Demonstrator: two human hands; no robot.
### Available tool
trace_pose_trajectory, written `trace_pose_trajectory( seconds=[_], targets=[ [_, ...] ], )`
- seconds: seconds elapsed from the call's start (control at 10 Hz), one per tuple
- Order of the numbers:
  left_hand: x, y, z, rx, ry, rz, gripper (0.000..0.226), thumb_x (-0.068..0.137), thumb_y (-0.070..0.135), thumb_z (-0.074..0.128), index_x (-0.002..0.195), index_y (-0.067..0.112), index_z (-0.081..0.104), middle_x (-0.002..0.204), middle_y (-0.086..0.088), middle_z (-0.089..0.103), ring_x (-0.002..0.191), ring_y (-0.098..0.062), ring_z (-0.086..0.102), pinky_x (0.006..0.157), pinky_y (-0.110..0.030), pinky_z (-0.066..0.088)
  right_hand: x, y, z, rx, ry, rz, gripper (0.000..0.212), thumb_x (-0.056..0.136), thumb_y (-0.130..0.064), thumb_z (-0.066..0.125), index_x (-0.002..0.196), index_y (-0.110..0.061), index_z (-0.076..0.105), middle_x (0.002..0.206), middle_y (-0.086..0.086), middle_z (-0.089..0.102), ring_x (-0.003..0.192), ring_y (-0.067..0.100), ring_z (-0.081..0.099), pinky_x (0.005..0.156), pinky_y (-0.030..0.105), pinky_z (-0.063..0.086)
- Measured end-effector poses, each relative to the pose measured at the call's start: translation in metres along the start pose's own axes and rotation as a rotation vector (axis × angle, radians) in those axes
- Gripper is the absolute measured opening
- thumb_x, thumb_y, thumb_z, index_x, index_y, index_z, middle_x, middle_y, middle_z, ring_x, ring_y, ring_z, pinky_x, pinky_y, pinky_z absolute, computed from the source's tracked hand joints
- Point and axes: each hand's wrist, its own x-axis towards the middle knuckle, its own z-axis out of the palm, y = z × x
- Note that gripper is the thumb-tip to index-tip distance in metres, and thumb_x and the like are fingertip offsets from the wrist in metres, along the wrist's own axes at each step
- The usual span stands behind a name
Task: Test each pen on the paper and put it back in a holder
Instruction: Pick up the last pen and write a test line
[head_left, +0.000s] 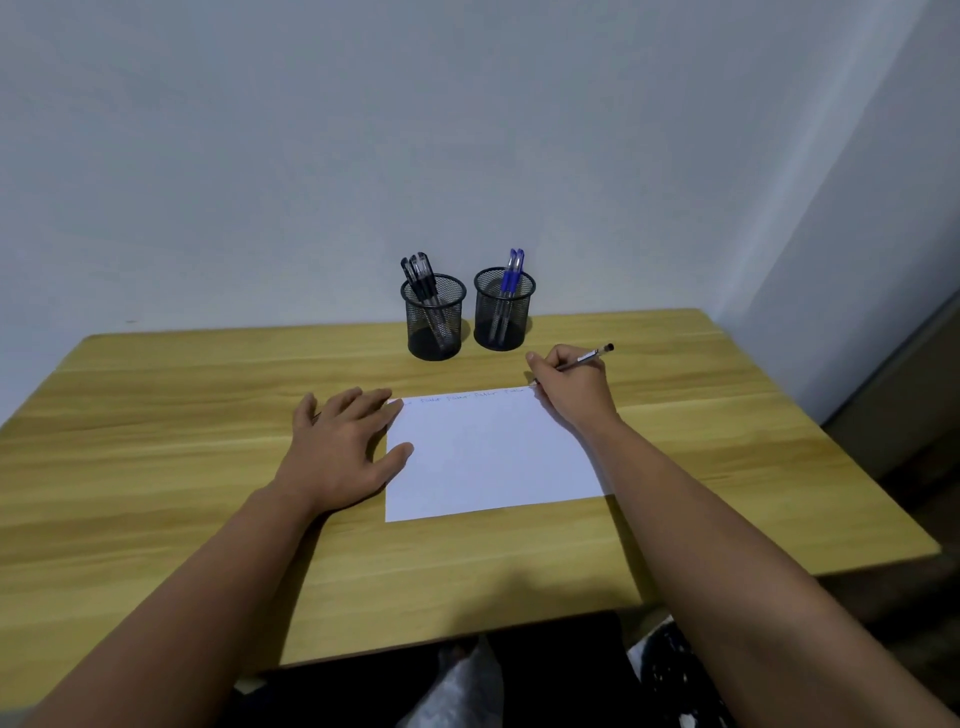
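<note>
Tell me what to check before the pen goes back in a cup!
1. Pen gripped firmly in the right hand: ok.
2. Test marks made along the far edge of the paper: ok, faint writing shows there.
3. Paper held steady by the left hand, fingers flat at its left edge: ok.
4. Which cup matches: the pen's end looks black, so probably the left holder with the black pens; cannot tell for sure.
5. Room in both the left holder and the right holder: ok, each holds only a few pens.
6. Cap on the pen: cannot tell.
</note>
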Motion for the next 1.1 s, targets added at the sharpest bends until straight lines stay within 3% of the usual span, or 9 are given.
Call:
trace_pose_trajectory(
  seconds=[0.1, 0.2, 0.3, 0.5, 0.6, 0.7, 0.9, 1.1],
  targets=[
    [-0.002, -0.002, -0.001, 0.004, 0.0, -0.007, 0.074, 0.085, 0.078, 0.03, 0.149, 0.044, 0.043, 0.16, 0.017, 0.035, 0.149, -0.017, 0.028, 0.119, -0.061, 0.006, 0.001, -0.001, 0.0, -0.008, -0.029, 0.006, 0.044, 0.099, -0.013, 0.074, 0.064, -0.009, 0.048, 0.056, 0.018, 0.058, 0.042, 0.021, 0.051, 0.04, 0.024, 0.038],
    [-0.002, 0.0, -0.001, -0.002, 0.011, -0.01, 0.073, 0.085, 0.077, 0.033, 0.148, 0.042, 0.045, 0.159, 0.017, 0.037, 0.148, -0.017, 0.029, 0.12, -0.062, 0.006, -0.001, 0.004, -0.001, -0.042, 0.015, -0.005, 0.039, 0.097, -0.012, 0.07, 0.071, 0.008, 0.048, 0.062, 0.021, 0.058, 0.049, 0.022, 0.059, 0.049, 0.027, 0.044],
    [-0.003, 0.001, -0.001, -0.008, 0.02, -0.017, 0.073, 0.084, 0.076, 0.036, 0.146, 0.041, 0.047, 0.158, 0.017, 0.039, 0.148, -0.017, 0.03, 0.12, -0.061, 0.005, -0.005, 0.006, 0.0, -0.074, 0.027, -0.021, 0.037, 0.097, -0.01, 0.068, 0.078, 0.015, 0.049, 0.064, 0.023, 0.056, 0.049, 0.02, 0.059, 0.048, 0.026, 0.044],
    [-0.003, 0.003, -0.002, -0.012, 0.034, -0.028, 0.073, 0.083, 0.076, 0.037, 0.146, 0.04, 0.049, 0.157, 0.017, 0.04, 0.148, -0.017, 0.031, 0.12, -0.062, 0.004, -0.007, 0.004, 0.0, -0.126, 0.03, -0.077, 0.039, 0.097, -0.009, 0.07, 0.076, 0.017, 0.05, 0.062, 0.033, 0.052, 0.041, 0.012, 0.054, 0.043, 0.02, 0.041],
    [-0.003, 0.003, -0.001, -0.006, 0.037, -0.025, 0.074, 0.083, 0.076, 0.035, 0.146, 0.039, 0.049, 0.157, 0.016, 0.04, 0.148, -0.017, 0.031, 0.12, -0.062, 0.003, -0.008, 0.004, 0.0, -0.19, 0.014, -0.097, 0.037, 0.096, -0.01, 0.073, 0.074, 0.014, 0.056, 0.065, 0.034, 0.057, 0.04, 0.012, 0.053, 0.043, 0.02, 0.04],
    [-0.003, 0.003, -0.001, 0.0, 0.042, -0.021, 0.075, 0.083, 0.076, 0.035, 0.145, 0.038, 0.05, 0.157, 0.015, 0.041, 0.147, -0.018, 0.032, 0.119, -0.062, 0.003, -0.005, 0.006, -0.001, -0.223, 0.034, -0.11, 0.034, 0.09, -0.007, 0.069, 0.068, 0.01, 0.049, 0.058, 0.03, 0.049, 0.045, 0.023, 0.051, 0.048, 0.029, 0.039],
    [-0.002, 0.003, -0.001, -0.011, 0.045, -0.024, 0.074, 0.082, 0.075, 0.037, 0.145, 0.039, 0.051, 0.157, 0.016, 0.042, 0.147, -0.018, 0.032, 0.12, -0.062, 0.002, 0.0, 0.012, 0.0, -0.201, 0.033, -0.113, 0.04, 0.096, -0.015, 0.072, 0.066, 0.005, 0.055, 0.058, 0.025, 0.061, 0.045, 0.024, 0.054, 0.046, 0.031, 0.043],
    [-0.002, 0.004, -0.001, -0.011, 0.047, -0.022, 0.075, 0.082, 0.075, 0.037, 0.145, 0.038, 0.051, 0.156, 0.015, 0.042, 0.147, -0.018, 0.032, 0.12, -0.062, 0.003, 0.003, 0.016, -0.001, -0.242, 0.071, -0.139, 0.038, 0.092, -0.018, 0.068, 0.066, 0.003, 0.051, 0.064, 0.033, 0.057, 0.047, 0.026, 0.057, 0.05, 0.035, 0.047]
  ],
)
